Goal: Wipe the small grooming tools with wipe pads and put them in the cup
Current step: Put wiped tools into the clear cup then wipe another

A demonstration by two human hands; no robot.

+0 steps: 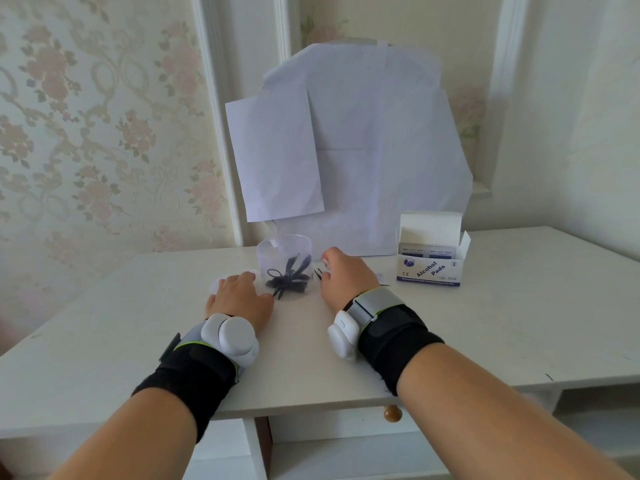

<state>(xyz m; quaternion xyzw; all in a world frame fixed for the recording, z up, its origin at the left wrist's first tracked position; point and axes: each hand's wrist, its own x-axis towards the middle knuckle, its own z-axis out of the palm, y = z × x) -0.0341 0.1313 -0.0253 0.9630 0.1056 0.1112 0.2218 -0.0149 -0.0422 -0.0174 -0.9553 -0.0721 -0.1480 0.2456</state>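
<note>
My right hand (346, 273) is pinching thin black tweezers (318, 273) beside the clear round cup (284, 258); my left hand (239, 294) is lying relaxed on the smooth table (485, 323)

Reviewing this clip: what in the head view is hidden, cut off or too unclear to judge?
- Right hand: fingers curl away from the camera; only a dark tool tip shows, grip unclear.
- Left hand: covers white pads; their number is hidden.
- Cup: dark tools overlap, count and type unreadable.
- Alcohol Pads box: small print is too small.
- Paper sheets hide what stands behind them.
</note>
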